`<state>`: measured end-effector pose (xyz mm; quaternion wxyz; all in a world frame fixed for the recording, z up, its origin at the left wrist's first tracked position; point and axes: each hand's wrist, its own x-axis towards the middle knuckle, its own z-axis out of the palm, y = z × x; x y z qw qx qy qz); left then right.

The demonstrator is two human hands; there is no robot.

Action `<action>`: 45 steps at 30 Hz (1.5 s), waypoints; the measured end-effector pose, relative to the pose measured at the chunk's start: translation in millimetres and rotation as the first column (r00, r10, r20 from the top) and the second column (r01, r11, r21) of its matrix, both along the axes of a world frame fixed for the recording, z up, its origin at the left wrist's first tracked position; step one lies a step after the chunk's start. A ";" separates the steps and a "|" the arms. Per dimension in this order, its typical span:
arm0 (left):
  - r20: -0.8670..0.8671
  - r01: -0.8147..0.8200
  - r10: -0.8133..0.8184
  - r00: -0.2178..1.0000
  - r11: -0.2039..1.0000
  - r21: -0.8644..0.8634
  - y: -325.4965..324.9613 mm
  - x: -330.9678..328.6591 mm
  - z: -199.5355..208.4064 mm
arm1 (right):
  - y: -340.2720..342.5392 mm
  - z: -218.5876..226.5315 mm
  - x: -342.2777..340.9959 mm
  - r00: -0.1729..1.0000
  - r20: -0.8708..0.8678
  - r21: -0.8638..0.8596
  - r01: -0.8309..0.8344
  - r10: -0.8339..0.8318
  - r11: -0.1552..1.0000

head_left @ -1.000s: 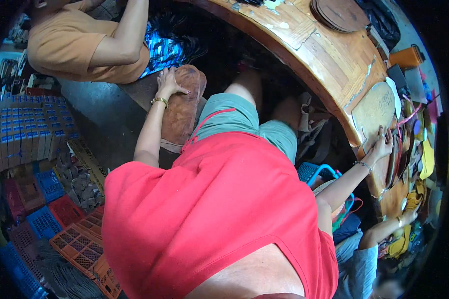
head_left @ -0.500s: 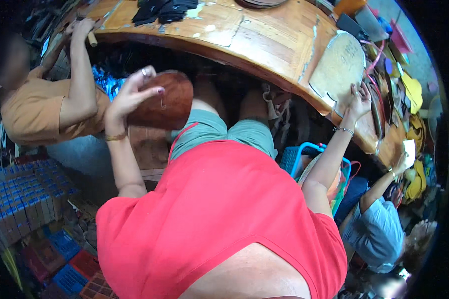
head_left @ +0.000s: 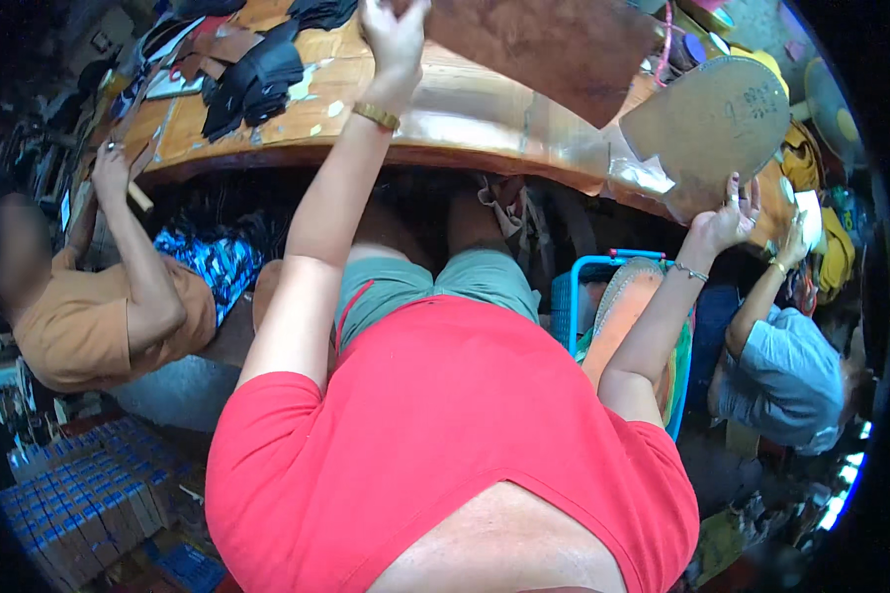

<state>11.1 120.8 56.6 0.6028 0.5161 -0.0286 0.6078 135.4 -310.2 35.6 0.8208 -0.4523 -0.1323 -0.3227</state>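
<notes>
Over the worktop [head_left: 504,124], head view: a brown sheet [head_left: 554,49] and a tan panel [head_left: 717,119], side by side near the right end.
Left hand [head_left: 396,40]: stretched forward to the upper rim of the view, fingers closed on the sheet's left end.
Sheet: smooth, reddish brown and straight-edged, cut off by the top of the view; whether it touches the wood below, I cannot tell.
Right hand [head_left: 727,217]: at the panel's near end, fingers slightly bent; whether they grip it, I cannot tell.
Panel: rounded at its far end, with dark handwritten marks, reaching to the worktop's front edge.
Dark cloths [head_left: 257,89]: bunched on the worktop, toward its left.
Basket [head_left: 564,306]: blue, below the right forearm, with an orange piece [head_left: 628,311] inside.
Left neighbour [head_left: 119,316]: tan shirt, a hand [head_left: 111,178] raised near the worktop's left end.
Right neighbour [head_left: 786,371]: grey-blue shirt, a hand [head_left: 793,242] holding a pale card [head_left: 809,219].
Boxes [head_left: 89,494]: stacked in rows, lower left.
</notes>
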 end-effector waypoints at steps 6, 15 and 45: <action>-0.774 0.247 -0.249 0.582 0.961 -0.124 -0.4 -30.2 -57.1 | -44.7 4.7 -20.6 0.997 -0.071 -0.172 -0.007 -0.006 0.985; -0.749 0.539 -0.589 0.303 0.754 -0.374 -16.7 -95.0 -44.9 | 10.1 9.5 -18.8 0.943 -0.188 -0.191 -0.308 0.273 0.932; -0.647 0.500 -0.599 0.472 0.786 -0.363 -83.9 -70.4 -64.6 | 34.9 -9.4 1.6 0.864 -0.327 -0.058 -0.424 0.384 0.904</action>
